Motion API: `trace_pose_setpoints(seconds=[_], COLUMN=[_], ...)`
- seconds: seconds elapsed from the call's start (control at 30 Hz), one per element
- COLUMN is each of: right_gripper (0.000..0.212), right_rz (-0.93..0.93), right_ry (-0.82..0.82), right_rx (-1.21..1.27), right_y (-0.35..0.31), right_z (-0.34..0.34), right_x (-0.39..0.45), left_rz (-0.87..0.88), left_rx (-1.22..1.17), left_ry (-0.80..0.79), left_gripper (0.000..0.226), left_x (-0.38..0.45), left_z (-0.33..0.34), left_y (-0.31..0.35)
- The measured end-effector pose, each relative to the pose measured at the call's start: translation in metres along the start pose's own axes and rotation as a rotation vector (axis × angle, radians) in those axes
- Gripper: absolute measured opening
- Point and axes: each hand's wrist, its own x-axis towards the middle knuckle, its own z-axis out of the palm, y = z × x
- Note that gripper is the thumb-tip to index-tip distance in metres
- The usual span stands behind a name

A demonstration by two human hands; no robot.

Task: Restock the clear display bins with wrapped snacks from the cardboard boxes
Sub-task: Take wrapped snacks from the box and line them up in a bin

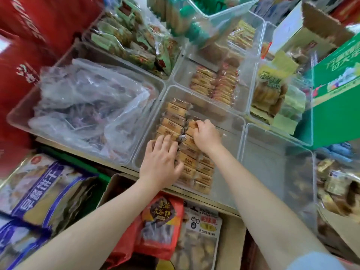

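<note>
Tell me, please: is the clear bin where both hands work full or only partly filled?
Partly filled. The clear bin holds two rows of wrapped snacks along its left side; its right part shows bare bottom. The left hand and right hand rest on the rows.

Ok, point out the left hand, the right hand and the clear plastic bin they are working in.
left hand (162, 159), head view, on the back of the hand.
right hand (206, 136), head view, on the back of the hand.
clear plastic bin (236, 121), head view, on its bare far right wall.
</note>
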Motion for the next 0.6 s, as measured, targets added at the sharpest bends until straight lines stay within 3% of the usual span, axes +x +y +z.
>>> trace_pose_setpoints(seconds=[0.13, 0.23, 0.43, 0.6], right_gripper=[0.063, 0.067, 0.066, 0.044], right_rz=[0.053, 0.019, -0.056, -0.223], right_ry=[0.014, 0.027, -0.025, 0.033], right_rx=[-0.076, -0.055, 0.015, 0.18], right_y=[-0.009, -0.009, -0.004, 0.02], right_z=[0.021, 0.037, 0.028, -0.037], right_x=[-0.02, -0.041, -0.058, -0.124], left_rz=[0.002, 0.006, 0.011, 0.068], left_rx=[-0.007, -0.01, 0.003, 0.024], left_ry=[0.026, 0.047, 0.046, 0.082], left_gripper=[0.062, 0.059, 0.057, 0.047], left_x=[0.0, 0.0, 0.001, -0.007], left_z=[0.002, 0.002, 0.002, 0.002], left_y=[0.0, 0.0, 0.0, 0.006])
